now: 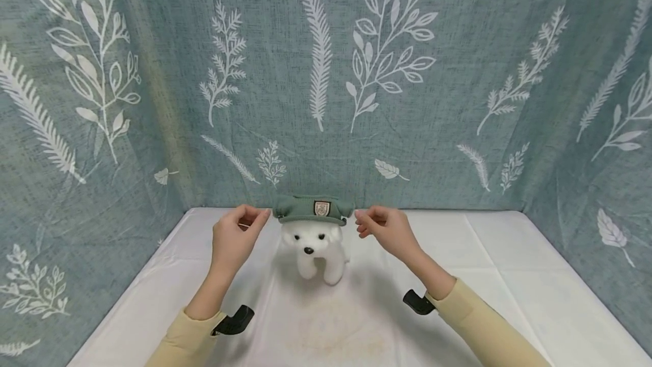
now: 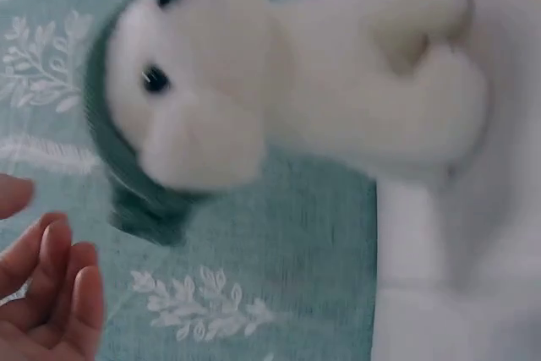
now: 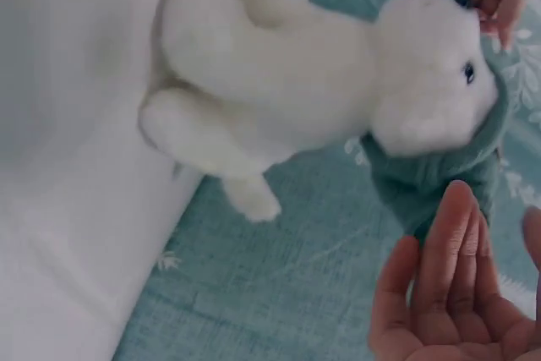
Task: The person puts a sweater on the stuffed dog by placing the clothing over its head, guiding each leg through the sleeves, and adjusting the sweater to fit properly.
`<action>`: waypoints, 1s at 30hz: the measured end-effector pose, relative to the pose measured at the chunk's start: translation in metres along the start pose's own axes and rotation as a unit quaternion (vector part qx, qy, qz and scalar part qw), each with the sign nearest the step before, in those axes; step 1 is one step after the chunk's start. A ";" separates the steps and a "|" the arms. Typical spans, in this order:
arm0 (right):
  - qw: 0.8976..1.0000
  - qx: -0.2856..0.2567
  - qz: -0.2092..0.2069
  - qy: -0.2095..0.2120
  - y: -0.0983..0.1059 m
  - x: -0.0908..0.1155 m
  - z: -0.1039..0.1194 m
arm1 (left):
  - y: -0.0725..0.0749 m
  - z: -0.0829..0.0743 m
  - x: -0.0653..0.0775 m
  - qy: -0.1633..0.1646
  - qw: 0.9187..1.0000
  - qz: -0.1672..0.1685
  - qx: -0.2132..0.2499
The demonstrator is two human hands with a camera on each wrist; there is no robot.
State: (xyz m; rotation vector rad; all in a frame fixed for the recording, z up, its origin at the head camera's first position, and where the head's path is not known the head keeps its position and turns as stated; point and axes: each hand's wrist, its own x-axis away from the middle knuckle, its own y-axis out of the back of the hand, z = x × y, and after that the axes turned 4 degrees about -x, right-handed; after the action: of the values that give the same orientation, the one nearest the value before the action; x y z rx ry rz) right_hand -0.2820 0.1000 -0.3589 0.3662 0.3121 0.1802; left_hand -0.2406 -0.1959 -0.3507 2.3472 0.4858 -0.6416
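Step in hand, prob.: seating & straightening the green hat (image 1: 295,209) on the white toy dog (image 1: 308,238). Dog stands upright near the 12 o'clock edge of the tabletop (image 1: 458,259), facing approx. 6 (a touch toward 7). Hat's on its head, brim just above the eyes, sides sticking out past the head; the badge (image 1: 322,208) is at approx. 1 o'clock from the nose, i.e. a bit off line.

L hand (image 1: 235,238) is at 9 o'clock of the hat, fingers loosely bent, thumb & fingertips apart w/ nothing between; the L wrist view shows a gap to the hat. R hand (image 1: 391,232) is at 3, fingers long & slack, thumb well away from them, nothing gripped. Its fingertips overlap the hat's side in the R wrist view, so can't tell if they touch or are just beside it.

Looks nearly done, IMO: hat seems to sit w/o support. Next move calls for either a light, even tug at 9 & 3, or drawing both hands straight out w/o brushing those sides (they overhang, so a snag could twist the hat).
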 end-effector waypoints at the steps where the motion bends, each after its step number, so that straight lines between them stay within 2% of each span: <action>1: 1.000 -0.007 0.007 -0.006 -0.001 0.001 0.001 | 0.001 -0.001 0.002 0.021 0.999 0.020 0.014; 5: 0.999 -0.024 0.016 -0.040 -0.007 0.001 0.007 | -0.001 -0.002 0.004 0.096 0.989 0.086 0.072; 9: 0.996 -0.030 0.001 -0.079 -0.011 -0.004 0.014 | -0.009 -0.003 0.002 0.140 0.979 0.101 0.112; 13: 0.991 -0.057 0.015 -0.121 -0.013 -0.010 0.016 | -0.017 -0.005 -0.001 0.189 0.963 0.121 0.149; 16: 0.986 -0.072 0.031 -0.146 -0.016 -0.013 0.016 | -0.021 -0.005 -0.003 0.228 0.945 0.138 0.191; 23: 0.977 -0.103 0.046 -0.181 -0.024 -0.014 0.017 | -0.029 -0.005 -0.005 0.313 0.892 0.150 0.291; 26: 0.973 -0.126 0.043 -0.189 -0.027 -0.014 0.018 | -0.031 -0.005 -0.004 0.333 0.874 0.153 0.320; 30: 0.968 -0.151 0.046 -0.196 -0.029 -0.014 0.021 | -0.031 -0.003 -0.002 0.338 0.855 0.160 0.360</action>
State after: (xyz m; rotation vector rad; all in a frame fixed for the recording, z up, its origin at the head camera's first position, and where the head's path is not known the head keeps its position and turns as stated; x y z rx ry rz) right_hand -0.2852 0.0635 -0.3478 0.1081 -0.1245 0.2387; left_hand -0.2562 -0.1718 -0.3629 3.2670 0.1218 0.2594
